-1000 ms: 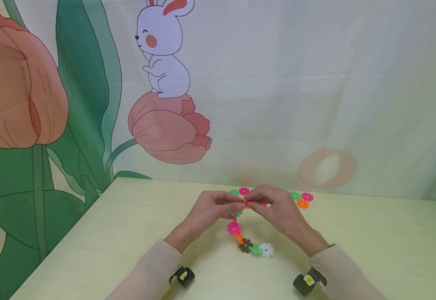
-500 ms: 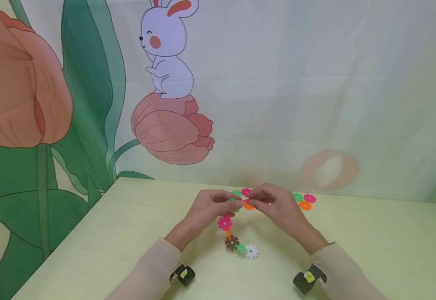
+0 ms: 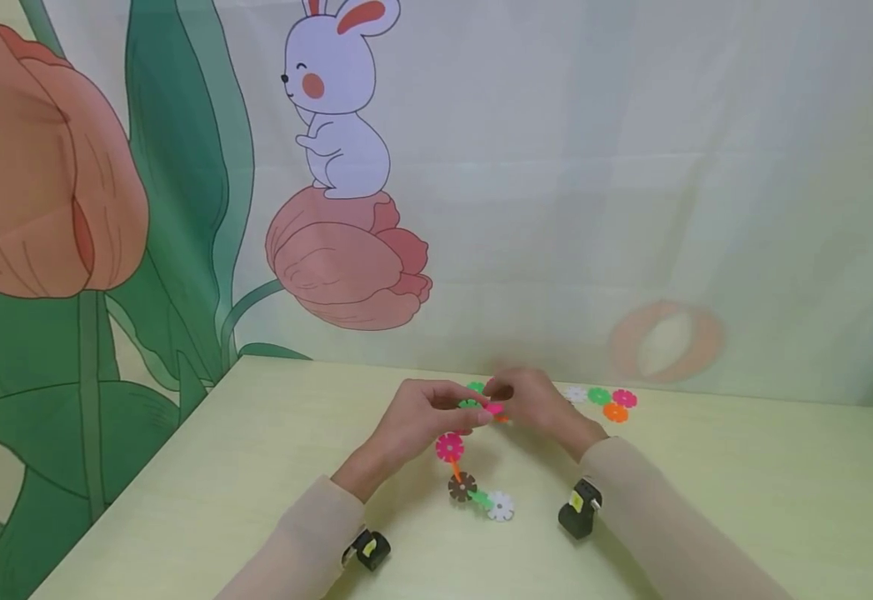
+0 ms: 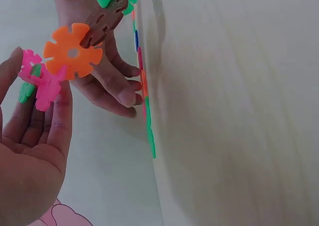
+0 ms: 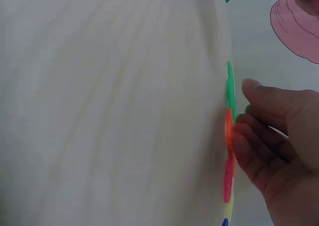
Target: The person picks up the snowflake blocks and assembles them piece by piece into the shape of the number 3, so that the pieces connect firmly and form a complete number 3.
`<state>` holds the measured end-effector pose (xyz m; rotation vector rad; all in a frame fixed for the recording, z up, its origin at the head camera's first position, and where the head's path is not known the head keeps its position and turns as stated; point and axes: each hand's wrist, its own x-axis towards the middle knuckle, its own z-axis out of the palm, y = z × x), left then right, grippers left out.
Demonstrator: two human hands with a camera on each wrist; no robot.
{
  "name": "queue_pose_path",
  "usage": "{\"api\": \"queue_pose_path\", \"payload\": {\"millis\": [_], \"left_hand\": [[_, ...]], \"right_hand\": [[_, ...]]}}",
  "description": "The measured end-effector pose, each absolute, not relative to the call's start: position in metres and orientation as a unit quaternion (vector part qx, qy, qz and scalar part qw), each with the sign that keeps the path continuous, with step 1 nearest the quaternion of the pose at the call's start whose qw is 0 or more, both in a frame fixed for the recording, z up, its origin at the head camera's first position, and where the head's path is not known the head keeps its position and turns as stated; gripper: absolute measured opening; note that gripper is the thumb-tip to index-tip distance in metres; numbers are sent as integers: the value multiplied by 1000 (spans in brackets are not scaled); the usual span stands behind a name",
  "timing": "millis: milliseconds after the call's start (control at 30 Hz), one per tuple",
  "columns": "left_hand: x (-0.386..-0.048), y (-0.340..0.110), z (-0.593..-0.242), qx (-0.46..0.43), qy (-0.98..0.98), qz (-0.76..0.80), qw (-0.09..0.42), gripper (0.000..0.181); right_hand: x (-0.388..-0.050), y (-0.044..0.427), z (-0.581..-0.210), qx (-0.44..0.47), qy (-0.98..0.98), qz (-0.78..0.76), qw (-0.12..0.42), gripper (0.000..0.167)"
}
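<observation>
In the head view my left hand (image 3: 425, 417) pinches a pink snowflake disc (image 4: 50, 89) between thumb and fingers. From it hangs a linked chain of notched plastic discs, including a pink disc (image 3: 449, 447), a brown disc (image 3: 462, 487) and a white disc (image 3: 500, 507) at the end. An orange disc (image 4: 75, 49) of the chain shows large in the left wrist view. My right hand (image 3: 534, 408) is beyond the chain, over loose discs by the table's far edge. In the right wrist view its loosely bent fingers are beside an orange disc (image 5: 229, 133); whether they touch it I cannot tell.
Loose discs lie along the far edge: green (image 3: 599, 396), pink (image 3: 625, 398), orange (image 3: 616, 412) and white (image 3: 575, 394). Behind the pale table (image 3: 744, 483) hangs a curtain (image 3: 556, 183) printed with a rabbit and tulips. Each wrist carries a small black camera (image 3: 579, 510).
My right hand has let go of the pink disc and moved forward to the loose discs. The left hand keeps its pinch; the chain's hanging end has swung left.
</observation>
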<state>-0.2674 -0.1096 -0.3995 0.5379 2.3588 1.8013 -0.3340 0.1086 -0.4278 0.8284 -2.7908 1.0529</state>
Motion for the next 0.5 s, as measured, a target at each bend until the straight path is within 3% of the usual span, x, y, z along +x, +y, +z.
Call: {"api": "queue_pose_path", "payload": {"millis": [267, 500], "left_hand": [[-267, -110, -398, 179, 782, 593, 60, 23], [-266, -110, -397, 171, 786, 591, 63, 25]], "right_hand": [[-339, 98, -430, 282, -912, 297, 29, 11], [-339, 98, -429, 247, -918, 311, -14, 13]]}}
